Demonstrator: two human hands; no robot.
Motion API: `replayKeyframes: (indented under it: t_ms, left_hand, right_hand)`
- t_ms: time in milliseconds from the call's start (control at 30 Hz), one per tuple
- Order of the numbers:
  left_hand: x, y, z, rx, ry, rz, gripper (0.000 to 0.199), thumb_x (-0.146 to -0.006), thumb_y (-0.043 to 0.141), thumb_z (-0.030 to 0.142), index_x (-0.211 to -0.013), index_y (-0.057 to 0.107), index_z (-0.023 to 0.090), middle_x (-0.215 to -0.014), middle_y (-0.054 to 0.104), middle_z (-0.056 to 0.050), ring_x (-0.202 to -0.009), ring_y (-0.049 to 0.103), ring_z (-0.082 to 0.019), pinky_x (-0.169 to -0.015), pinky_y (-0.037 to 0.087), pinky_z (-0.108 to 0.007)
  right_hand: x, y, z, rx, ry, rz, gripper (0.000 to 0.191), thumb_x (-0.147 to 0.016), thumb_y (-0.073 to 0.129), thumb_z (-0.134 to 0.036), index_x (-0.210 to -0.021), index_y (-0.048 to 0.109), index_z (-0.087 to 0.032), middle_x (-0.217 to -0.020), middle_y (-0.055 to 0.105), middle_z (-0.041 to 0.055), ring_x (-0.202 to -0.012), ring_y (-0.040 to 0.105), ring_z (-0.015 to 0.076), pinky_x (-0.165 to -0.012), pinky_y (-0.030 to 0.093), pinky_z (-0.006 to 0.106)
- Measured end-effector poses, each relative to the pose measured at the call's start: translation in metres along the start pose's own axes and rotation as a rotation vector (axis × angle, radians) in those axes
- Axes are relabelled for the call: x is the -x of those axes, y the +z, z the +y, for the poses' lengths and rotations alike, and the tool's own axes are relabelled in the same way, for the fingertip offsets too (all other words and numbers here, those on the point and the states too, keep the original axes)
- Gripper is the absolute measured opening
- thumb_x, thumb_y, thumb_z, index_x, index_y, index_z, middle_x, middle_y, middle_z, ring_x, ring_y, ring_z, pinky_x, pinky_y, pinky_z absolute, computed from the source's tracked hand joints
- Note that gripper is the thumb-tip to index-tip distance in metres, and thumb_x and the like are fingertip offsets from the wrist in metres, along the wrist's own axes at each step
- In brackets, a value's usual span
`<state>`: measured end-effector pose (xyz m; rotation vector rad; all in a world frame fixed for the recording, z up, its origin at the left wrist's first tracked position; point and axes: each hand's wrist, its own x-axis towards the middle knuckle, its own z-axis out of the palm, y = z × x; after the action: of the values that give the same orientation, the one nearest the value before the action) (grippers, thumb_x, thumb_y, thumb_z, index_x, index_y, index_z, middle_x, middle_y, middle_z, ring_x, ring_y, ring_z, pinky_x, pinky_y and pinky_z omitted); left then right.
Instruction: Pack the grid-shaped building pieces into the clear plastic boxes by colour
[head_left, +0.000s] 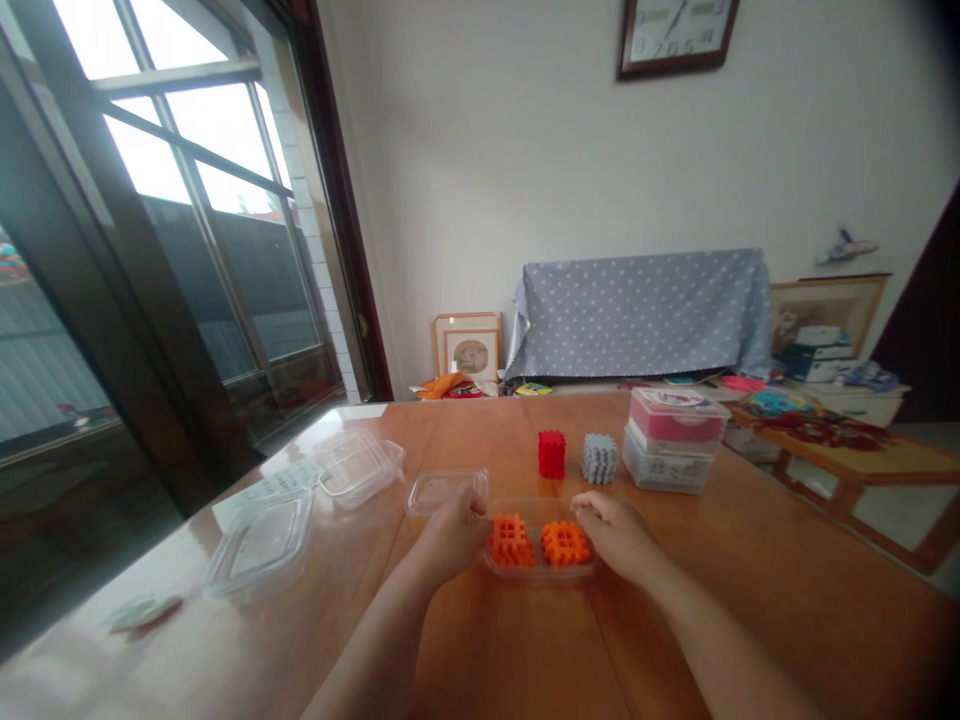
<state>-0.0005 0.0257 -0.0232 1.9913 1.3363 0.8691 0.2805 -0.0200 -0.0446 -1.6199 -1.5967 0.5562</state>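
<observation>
In front of me on the table is a clear plastic container [541, 574]. Two stacks of orange interlocking blocks lie inside it, a left stack [511, 541] and a right stack [565, 543]. My left hand [456, 530] is closed at the container's left rim, fingers pinched on the edge. At the right rim, my right hand [609, 528] pinches the opposite edge. Beyond the container stand a red block stack [551, 455] and a grey block stack [599, 459]. A clear lid [448, 491] lies just past my left hand.
Stacked boxes [675, 440], pink above and grey below, stand at the back right of the table [495, 650]. Clear lids and containers [259, 540] lie on the left, near a printed sheet [270, 484]. A small pale packet [144, 612] is at the far left.
</observation>
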Motion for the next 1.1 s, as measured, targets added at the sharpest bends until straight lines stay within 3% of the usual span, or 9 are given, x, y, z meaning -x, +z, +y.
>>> replayKeyframes:
  t_ms: [167, 333, 567, 733, 833, 1100]
  left_hand:
    - [-0.004, 0.004, -0.007, 0.006, 0.037, 0.020, 0.004, -0.076, 0.053, 0.015, -0.077, 0.054, 0.019, -0.069, 0.059, 0.003, -0.064, 0.054, -0.012, -0.055, 0.031, -0.020]
    - [-0.003, -0.004, -0.006, 0.032, -0.052, 0.012, 0.001, -0.077, 0.057, 0.018, -0.077, 0.057, 0.019, -0.064, 0.060, 0.002, -0.058, 0.054, -0.012, -0.052, 0.033, -0.020]
    - [-0.008, -0.053, -0.024, -0.149, -0.181, 0.301, 0.009, -0.086, 0.053, 0.026, -0.083, 0.059, 0.020, -0.072, 0.064, -0.001, -0.069, 0.060, -0.016, -0.061, 0.039, -0.023]
    - [-0.007, -0.059, -0.043, -0.314, -0.241, 0.387, 0.018, -0.088, 0.055, 0.031, -0.098, 0.062, 0.019, -0.098, 0.068, -0.009, -0.092, 0.062, -0.023, -0.079, 0.043, -0.032]
    - [-0.006, -0.056, -0.048, -0.397, -0.247, 0.355, 0.024, -0.084, 0.057, 0.025, -0.106, 0.063, 0.017, -0.111, 0.066, -0.015, -0.103, 0.060, -0.029, -0.087, 0.042, -0.037]
    - [-0.007, -0.036, -0.036, -0.530, -0.092, 0.117, 0.020, -0.077, 0.057, 0.010, -0.084, 0.070, 0.022, -0.104, 0.067, -0.008, -0.099, 0.058, -0.024, -0.085, 0.042, -0.032]
  right_hand:
    - [-0.004, 0.003, 0.005, -0.046, 0.006, 0.023, 0.035, -0.087, 0.051, -0.037, -0.108, 0.072, -0.020, -0.092, 0.078, 0.0055, -0.081, 0.069, 0.0222, -0.070, 0.047, 0.029]
    - [-0.002, 0.002, 0.003, -0.027, 0.002, -0.003, 0.037, -0.090, 0.046, -0.043, -0.103, 0.072, -0.020, -0.086, 0.076, 0.0047, -0.080, 0.068, 0.0228, -0.070, 0.047, 0.030]
    - [-0.003, -0.002, 0.006, -0.005, 0.033, 0.017, 0.047, -0.092, 0.040, -0.056, -0.103, 0.070, -0.022, -0.084, 0.074, 0.0046, -0.084, 0.069, 0.0256, -0.073, 0.048, 0.033]
    - [-0.007, -0.001, 0.017, -0.001, 0.041, 0.047, 0.050, -0.090, 0.043, -0.059, -0.103, 0.072, -0.021, -0.089, 0.076, 0.0062, -0.087, 0.069, 0.0276, -0.075, 0.048, 0.035]
    - [-0.009, 0.001, 0.022, -0.016, 0.030, 0.060, 0.048, -0.090, 0.044, -0.059, -0.101, 0.072, -0.022, -0.088, 0.076, 0.0052, -0.086, 0.069, 0.0271, -0.076, 0.049, 0.034]
    - [-0.007, 0.004, 0.020, -0.056, -0.003, 0.059, 0.046, -0.091, 0.045, -0.058, -0.099, 0.071, -0.021, -0.076, 0.072, 0.0023, -0.075, 0.067, 0.0237, -0.067, 0.046, 0.031]
